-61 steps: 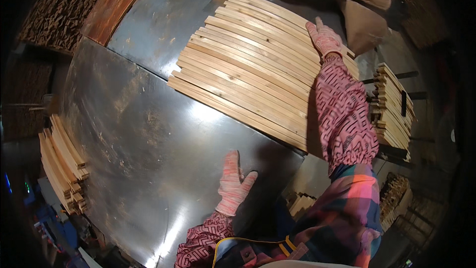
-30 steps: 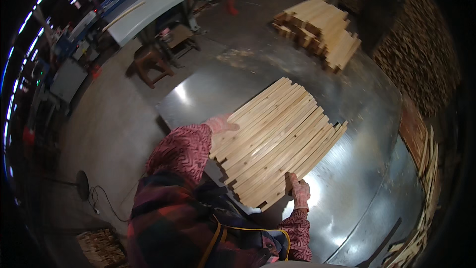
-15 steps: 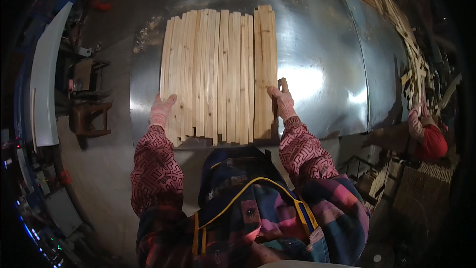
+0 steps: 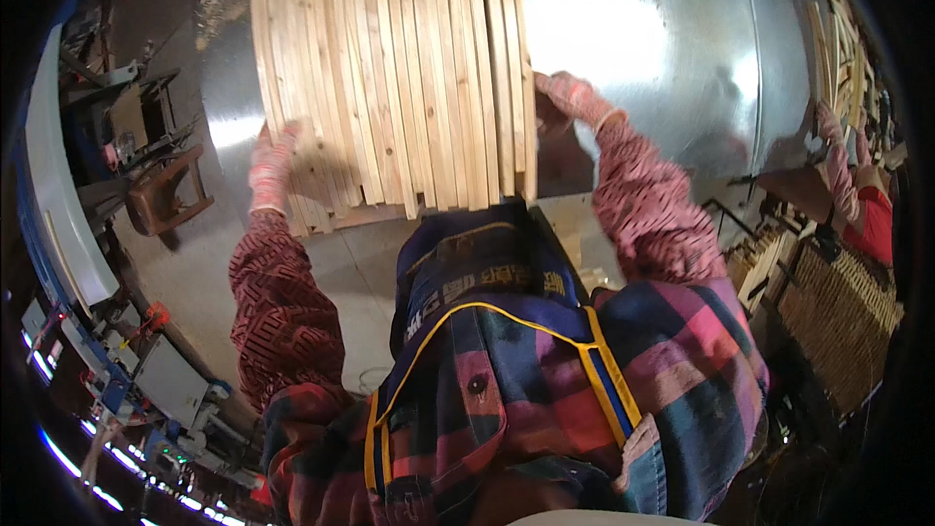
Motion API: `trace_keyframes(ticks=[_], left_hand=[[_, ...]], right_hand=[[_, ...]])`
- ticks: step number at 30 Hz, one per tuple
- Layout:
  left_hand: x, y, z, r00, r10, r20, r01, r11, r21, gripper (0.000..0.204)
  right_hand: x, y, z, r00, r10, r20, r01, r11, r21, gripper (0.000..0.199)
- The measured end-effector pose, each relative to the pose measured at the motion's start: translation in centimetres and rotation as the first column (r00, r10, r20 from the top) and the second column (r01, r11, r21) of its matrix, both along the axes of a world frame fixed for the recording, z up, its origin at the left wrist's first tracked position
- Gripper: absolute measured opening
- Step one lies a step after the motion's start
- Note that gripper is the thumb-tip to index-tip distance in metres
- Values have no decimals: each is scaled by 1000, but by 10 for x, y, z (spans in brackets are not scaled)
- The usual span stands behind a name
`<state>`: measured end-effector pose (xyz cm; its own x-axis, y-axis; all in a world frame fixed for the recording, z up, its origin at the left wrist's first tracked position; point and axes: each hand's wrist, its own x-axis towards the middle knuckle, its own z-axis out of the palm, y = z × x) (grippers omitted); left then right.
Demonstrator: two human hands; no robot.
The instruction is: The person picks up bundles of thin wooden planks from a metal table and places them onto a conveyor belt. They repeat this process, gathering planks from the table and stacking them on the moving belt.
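Closest to me I see my own chest, in a dark apron [image 4: 487, 282] with yellow edging over a plaid shirt, and my two patterned sleeves going forward. My left hand [image 4: 273, 161], in a pink work glove, lies flat on the near left corner of the wooden slats [image 4: 390, 68], with the fingers pressed together and pointing away from me. My right hand [image 4: 570, 97], also gloved, is at the right edge of the slats; its fingers curl around the outer slat and hold it from the side. The slats lie side by side as one wide sheet on the shiny metal surface [image 4: 662, 49], and their near ends reach just to my apron. At the left, beside the surface, stands a small brown stool [image 4: 166, 200] on the floor. Far at the right, another person's sleeve [image 4: 842, 170] reaches over stacks of wood [image 4: 838, 302].
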<state>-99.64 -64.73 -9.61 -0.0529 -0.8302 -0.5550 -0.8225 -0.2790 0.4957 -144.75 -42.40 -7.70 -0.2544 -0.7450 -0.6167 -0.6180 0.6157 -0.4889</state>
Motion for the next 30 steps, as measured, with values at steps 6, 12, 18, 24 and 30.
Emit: trace_keyframes(ticks=[6,12,18,24,30], left_hand=[[-8,-39,-15,845,406,-347,-464,880,-101,57],[-43,-31,-26,971,-163,-177,91,929,-360,69],[-63,17,31,680,495,-541,-312,863,397,79],[-39,103,31,215,849,-482,-151,516,843,44],[92,184,-12,21,671,-741,-267,718,643,15]], right_hand=[[-12,-58,-23,866,-390,313,500,683,-532,45],[23,-78,-59,528,-358,770,849,199,-489,63],[-10,-71,-16,140,-564,813,813,535,231,69],[18,-12,52,110,-546,830,746,598,295,70],[111,-50,38,283,-245,927,593,805,31,77]])
